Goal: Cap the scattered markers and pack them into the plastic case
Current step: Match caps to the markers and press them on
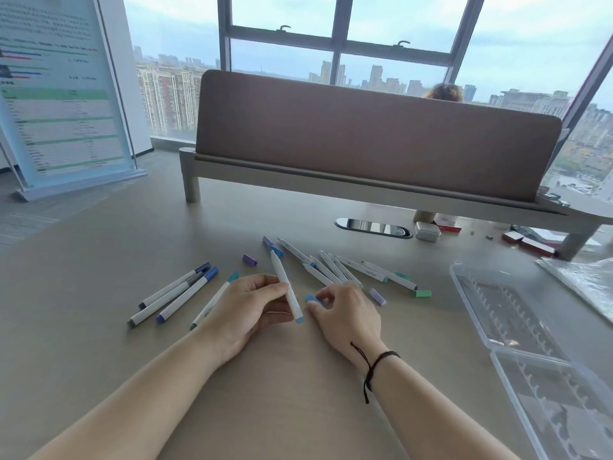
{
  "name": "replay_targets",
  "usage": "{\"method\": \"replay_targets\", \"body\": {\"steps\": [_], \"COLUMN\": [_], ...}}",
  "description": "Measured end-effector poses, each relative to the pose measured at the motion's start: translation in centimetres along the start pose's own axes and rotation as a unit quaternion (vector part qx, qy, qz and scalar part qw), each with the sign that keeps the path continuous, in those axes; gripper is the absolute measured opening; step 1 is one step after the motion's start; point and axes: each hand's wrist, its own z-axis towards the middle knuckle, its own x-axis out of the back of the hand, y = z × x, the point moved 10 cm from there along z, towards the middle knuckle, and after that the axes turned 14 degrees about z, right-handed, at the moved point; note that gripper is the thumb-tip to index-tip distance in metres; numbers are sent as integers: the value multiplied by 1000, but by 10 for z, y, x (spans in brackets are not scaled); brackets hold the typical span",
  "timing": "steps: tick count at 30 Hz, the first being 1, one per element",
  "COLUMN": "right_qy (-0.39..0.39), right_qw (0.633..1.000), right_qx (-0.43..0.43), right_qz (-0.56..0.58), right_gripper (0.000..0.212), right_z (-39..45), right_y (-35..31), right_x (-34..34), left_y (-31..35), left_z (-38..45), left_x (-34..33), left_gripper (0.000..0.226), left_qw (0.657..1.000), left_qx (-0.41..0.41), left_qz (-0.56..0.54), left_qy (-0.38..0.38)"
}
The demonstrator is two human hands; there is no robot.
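Beige desk (99, 327) by city-view windows (338, 38). White blue-capped marker (286, 287) at centre, held in left hand (245, 313) grip; right hand (348, 313) pinches blue cap (311, 298). Clear plastic case (517, 330) open, 3 o'clock.

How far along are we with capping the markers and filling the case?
Early. Done: four capped markers lie grouped at the left. In hand: the left hand holds a white marker with light-blue ends; the right hand pinches a loose blue cap. Left: the uncapped white markers in the middle, loose purple, lilac and green caps, and the open clear plastic case, which holds no markers.
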Motion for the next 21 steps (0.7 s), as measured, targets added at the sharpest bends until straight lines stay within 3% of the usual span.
{"method": "replay_targets", "body": {"steps": [4, 7, 13, 17, 21], "right_qy": [-23, -60, -69, -92, -99], "right_qw": [998, 984, 875, 826, 813], "right_qx": [22, 16, -33, -48, -48], "right_qz": [49, 170, 479, 554, 571], "right_gripper": [12, 7, 11, 15, 17], "right_z": [-4, -14, -30, -29, -27], "right_y": [4, 19, 39, 42, 41], "right_x": [-1, 6, 23, 25, 27], "left_y": [0, 1, 0, 1, 1], "left_z": [-3, -4, -11, -14, -15], "left_x": [2, 1, -13, -18, -20], "left_gripper": [14, 16, 15, 15, 18], "left_qw": [1000, 1000, 999, 997, 993], "left_qx": [0, -1, -2, -8, -17], "left_qz": [4, 12, 35, 68, 110], "left_qy": [-1, -5, -25, -34, -46]}}
